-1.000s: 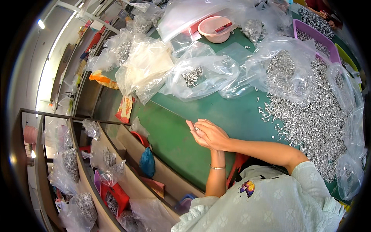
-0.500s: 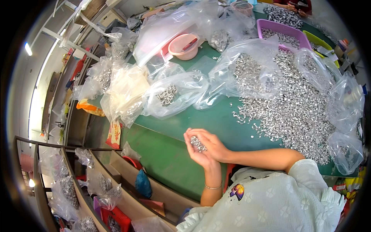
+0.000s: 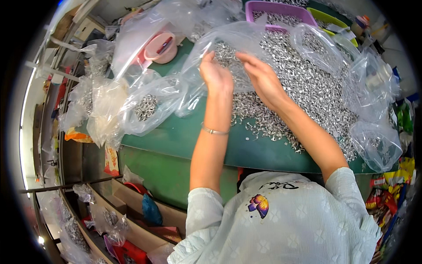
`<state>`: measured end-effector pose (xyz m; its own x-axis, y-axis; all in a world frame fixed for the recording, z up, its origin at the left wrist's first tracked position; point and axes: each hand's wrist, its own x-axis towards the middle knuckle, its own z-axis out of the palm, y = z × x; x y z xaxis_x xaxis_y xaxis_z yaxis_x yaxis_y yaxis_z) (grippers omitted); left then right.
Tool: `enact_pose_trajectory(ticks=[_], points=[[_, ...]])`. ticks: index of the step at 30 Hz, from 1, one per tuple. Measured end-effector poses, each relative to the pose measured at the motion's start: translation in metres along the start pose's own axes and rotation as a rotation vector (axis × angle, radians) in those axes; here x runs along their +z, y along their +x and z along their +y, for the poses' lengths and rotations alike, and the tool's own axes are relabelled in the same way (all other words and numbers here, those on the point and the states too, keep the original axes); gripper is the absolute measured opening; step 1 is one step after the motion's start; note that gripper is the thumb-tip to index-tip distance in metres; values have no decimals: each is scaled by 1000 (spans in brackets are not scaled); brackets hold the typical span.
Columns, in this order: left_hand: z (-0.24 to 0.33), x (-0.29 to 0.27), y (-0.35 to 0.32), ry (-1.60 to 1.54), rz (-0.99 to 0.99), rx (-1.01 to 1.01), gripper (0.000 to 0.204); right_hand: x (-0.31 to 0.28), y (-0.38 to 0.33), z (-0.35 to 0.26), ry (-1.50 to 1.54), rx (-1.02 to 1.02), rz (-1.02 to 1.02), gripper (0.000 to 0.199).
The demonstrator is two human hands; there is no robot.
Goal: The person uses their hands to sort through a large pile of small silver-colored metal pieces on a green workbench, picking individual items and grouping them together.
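My left hand reaches over the table, its palm turned inward and fingers loosely stretched. Facing it across a gap, my right hand has its fingers extended and apart from the left. No metal bits show in either hand, though part of each palm is hidden. Just beyond and between them lies a large clear plastic bag with small silver curved metal pieces inside. Right of my right hand spreads a big loose heap of the same silver pieces, running under my right forearm.
A smaller clear bag of silver rings lies left, near a pink bowl. Behind the heap stand a purple basin and a yellow-green tray. Another clear bag sits at the right edge; shelves stand lower left.
My hands were cupped together around silver pieces near the table's front edge. They have moved forward over the large bag and parted, and the pieces no longer show in them. The view has shifted.
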<state>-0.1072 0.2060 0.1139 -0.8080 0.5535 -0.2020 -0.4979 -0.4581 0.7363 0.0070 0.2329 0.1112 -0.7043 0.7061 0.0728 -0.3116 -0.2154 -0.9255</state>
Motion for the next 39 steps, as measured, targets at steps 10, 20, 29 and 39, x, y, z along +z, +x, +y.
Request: enact_pose_trajectory(ticks=[10,20,29,39], points=[[-33,-109,-107,1187,-548,490,34,-112,-132,14,-1289,-217,-261,54],[-54,-110,-65,1642,-956,747,55,-60,-116,67,-1449,-253,-239,77],[-23,-144,-83,1637,-902,560,52,-75,-125,58,-1449,-160,-181,83],[-15,-149,-83,1638,-909,579,48,-51,-125,77,-1478,-290,-384,71]])
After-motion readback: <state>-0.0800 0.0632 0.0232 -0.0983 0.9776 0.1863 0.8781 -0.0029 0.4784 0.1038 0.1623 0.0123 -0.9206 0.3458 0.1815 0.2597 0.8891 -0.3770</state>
